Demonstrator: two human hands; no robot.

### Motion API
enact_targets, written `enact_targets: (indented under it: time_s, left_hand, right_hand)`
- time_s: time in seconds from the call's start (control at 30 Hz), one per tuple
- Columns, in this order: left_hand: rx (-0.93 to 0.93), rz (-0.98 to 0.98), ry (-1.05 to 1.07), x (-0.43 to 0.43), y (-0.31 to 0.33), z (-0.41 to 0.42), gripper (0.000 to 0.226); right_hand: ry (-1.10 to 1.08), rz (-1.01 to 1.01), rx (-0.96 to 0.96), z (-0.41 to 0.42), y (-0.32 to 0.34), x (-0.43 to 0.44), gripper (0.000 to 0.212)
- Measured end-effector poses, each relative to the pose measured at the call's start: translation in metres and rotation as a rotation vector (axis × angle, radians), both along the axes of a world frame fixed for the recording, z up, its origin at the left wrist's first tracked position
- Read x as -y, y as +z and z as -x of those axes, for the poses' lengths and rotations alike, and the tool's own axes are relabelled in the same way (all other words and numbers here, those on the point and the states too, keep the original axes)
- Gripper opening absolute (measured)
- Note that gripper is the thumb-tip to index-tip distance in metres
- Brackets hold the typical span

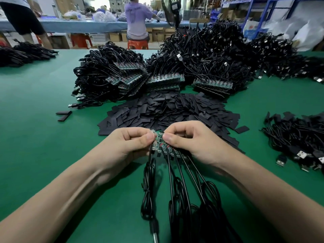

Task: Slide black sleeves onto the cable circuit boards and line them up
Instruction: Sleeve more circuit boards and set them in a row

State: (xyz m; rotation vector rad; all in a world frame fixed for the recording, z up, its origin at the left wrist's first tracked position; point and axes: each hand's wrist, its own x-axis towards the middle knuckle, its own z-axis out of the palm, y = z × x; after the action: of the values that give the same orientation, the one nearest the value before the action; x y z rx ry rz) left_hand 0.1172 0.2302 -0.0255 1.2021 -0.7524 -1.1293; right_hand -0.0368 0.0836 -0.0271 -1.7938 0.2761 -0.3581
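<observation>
Both hands work close together at the near middle of the green table mat. The left hand has its fingers curled, thumb and forefinger pinching a single circuit board, whose black cable hangs down towards the near edge in a loose coil. The right hand is curled too, its thumb pressed on top of a small fan of circuit boards just beside the left hand's board; whether the two touch cannot be told. The bundle of cables from the fan runs down and to the right into dark coils on the mat. No sleeve shows on the boards in hand.

Just beyond the hands lies a broad pile of flat black sleeves, with two stray sleeves apart on the left. Farther back stand three stacks of bare green boards, their leads trailing into a large heap of black cables. On the right, well apart from the hands, lies a batch of cables with USB plugs; some of their ends appear to be black-covered.

At the far side a person in a purple shirt sits on an orange stool at a blue-covered bench, next to a standing fan.
</observation>
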Motion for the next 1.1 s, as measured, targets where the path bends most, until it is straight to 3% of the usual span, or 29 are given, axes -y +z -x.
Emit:
enact_targets:
  time_s: [0.17, 0.23, 0.4, 0.53, 0.63, 0.83, 1.0, 1.1]
  left_hand:
    - [0.011, 0.103, 0.245, 0.002, 0.0, -0.014, 0.016]
    - [0.029, 0.137, 0.241, 0.002, -0.001, -0.013, 0.017]
    - [0.13, 0.158, 0.247, 0.003, -0.002, -0.012, 0.046]
    - [0.35, 0.137, 0.28, 0.001, -0.002, -0.007, 0.028]
    - [0.471, 0.144, 0.3, 0.002, -0.002, 0.001, 0.014]
    - [0.477, 0.222, 0.339, 0.011, 0.005, 0.019, 0.006]
    - [0.541, 0.151, 0.333, 0.022, 0.011, 0.021, 0.019]
    - [0.707, 0.013, 0.185, 0.033, 0.01, 0.025, 0.015]
  right_hand:
    - [-0.214, 0.325, -0.132, -0.002, -0.004, -0.006, 0.019]
    - [-0.279, 0.353, -0.103, -0.006, -0.002, -0.008, 0.021]
    - [-0.382, 0.379, -0.072, -0.007, -0.004, -0.009, 0.021]
    - [-0.402, 0.579, -0.167, -0.002, -0.01, -0.016, 0.015]
    - [-0.379, 0.674, -0.049, 0.0, -0.006, -0.023, 0.026]
    - [-0.285, 0.385, -0.037, 0.003, 0.002, -0.033, 0.018]
    - [-0.136, -0.206, 0.143, 0.012, 0.02, -0.032, 0.022]
    - [-0.163, -0.45, 0.279, 0.023, 0.039, -0.015, 0.023]
